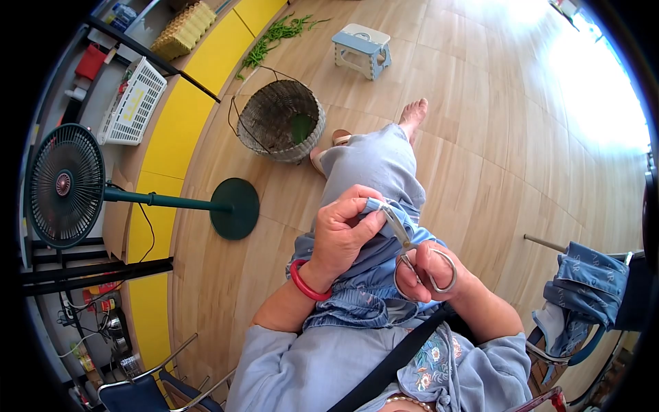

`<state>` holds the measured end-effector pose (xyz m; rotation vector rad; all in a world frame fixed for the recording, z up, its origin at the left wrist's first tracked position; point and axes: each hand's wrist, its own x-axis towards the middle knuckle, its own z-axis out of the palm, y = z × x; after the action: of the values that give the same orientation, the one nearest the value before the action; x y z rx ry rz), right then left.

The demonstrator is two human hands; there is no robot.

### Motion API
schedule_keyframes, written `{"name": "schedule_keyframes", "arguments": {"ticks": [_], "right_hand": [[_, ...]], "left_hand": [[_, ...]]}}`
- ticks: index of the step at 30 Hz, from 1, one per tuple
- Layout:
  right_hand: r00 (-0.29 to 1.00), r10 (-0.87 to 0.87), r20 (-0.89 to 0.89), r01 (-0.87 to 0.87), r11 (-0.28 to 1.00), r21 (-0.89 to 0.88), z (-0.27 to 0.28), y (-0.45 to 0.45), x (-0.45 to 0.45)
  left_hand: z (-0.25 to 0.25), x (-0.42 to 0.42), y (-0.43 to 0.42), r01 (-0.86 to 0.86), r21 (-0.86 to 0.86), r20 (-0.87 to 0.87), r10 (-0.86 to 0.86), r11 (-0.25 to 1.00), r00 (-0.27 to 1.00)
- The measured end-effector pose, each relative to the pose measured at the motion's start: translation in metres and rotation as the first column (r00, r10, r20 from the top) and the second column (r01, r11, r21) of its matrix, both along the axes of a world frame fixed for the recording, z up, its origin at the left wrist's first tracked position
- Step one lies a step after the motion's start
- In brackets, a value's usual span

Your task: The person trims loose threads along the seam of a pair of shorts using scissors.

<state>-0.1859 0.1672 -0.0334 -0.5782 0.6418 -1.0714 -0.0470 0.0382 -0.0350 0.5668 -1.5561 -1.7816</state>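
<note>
1. The person's left hand (349,230) pinches a folded edge of soft blue cloth (353,302) between thumb and fingertips; the cloth lies bunched on the lap, its band gathered in small puckers.
2. The right hand (432,271) grips slim, shiny metal scissors (400,232) by their rounded loops, the blades reaching the pinched edge. Whether they bite into it cannot be told.
3. A smooth red bangle (309,281) circles the left wrist.
4. The fingers partly hide the pinched edge.
5. Beyond the knees stands a round, woven basket (264,103) with a thin handle, something green inside.
6. To the left is a fan (66,185) on a green disc-shaped base.
7. Farther off, a small stool (362,48) stands near scattered green pods (278,36) on wood-grain flooring (480,103).
</note>
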Motion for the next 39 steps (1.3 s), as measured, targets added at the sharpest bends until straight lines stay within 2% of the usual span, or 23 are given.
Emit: {"name": "schedule_keyframes", "arguments": {"ticks": [17,20,22,23,25,28,29,32,33,35,39], "right_hand": [[0.982,0.005,0.188,-0.008,1.0,0.016,-0.001,-0.0003,-0.002],[0.992,-0.028,0.126,0.025,0.999,0.024,-0.0004,0.0005,-0.0004],[0.998,-0.063,-0.029,0.062,0.998,-0.018,0.0006,0.0002,0.0014],[0.998,-0.063,-0.03,0.062,0.998,-0.019,0.0002,0.0008,0.0021],[0.963,-0.104,-0.247,0.108,0.994,0.002,-0.0011,0.0018,0.0029],[0.927,-0.196,-0.318,0.209,0.978,0.008,-0.0002,-0.0008,0.0009],[0.927,-0.195,-0.319,0.209,0.978,0.01,-0.0001,-0.0001,-0.0001],[0.975,-0.182,-0.124,0.182,0.983,-0.01,0.0003,0.0042,-0.0013],[0.976,-0.181,-0.124,0.181,0.983,-0.005,0.0014,0.0046,-0.0016],[0.996,-0.072,-0.051,0.072,0.997,-0.002,0.0033,0.0052,-0.0031],[0.998,-0.032,-0.05,0.033,0.999,0.032,-0.0002,0.0047,-0.0025]], "left_hand": [[-0.0002,-0.0008,0.0005,-0.003,-0.03,0.019,0.003,1.0,1.0],[0.0001,0.001,0.0009,-0.003,-0.016,0.038,0.004,1.0,0.999],[0.0,0.0017,0.0014,-0.001,0.0,0.054,0.001,1.0,0.999],[-0.0005,0.0018,0.0018,-0.01,0.0,0.061,0.01,1.0,0.998],[0.0007,0.0016,0.0029,-0.02,0.0,0.067,0.02,1.0,0.998],[0.0032,0.0005,0.0041,-0.03,-0.065,0.1,0.036,0.997,0.994],[0.002,-0.0005,0.0036,-0.041,-0.046,0.078,0.045,0.998,0.996],[-0.001,-0.0013,0.0024,-0.056,-0.033,0.06,0.058,0.998,0.997],[-0.0015,-0.0011,0.0024,-0.056,-0.043,0.063,0.058,0.998,0.996],[-0.0011,-0.0014,0.0032,-0.056,-0.033,0.065,0.058,0.998,0.996],[-0.001,-0.0016,0.0034,-0.054,-0.05,0.059,0.057,0.997,0.997]]}}
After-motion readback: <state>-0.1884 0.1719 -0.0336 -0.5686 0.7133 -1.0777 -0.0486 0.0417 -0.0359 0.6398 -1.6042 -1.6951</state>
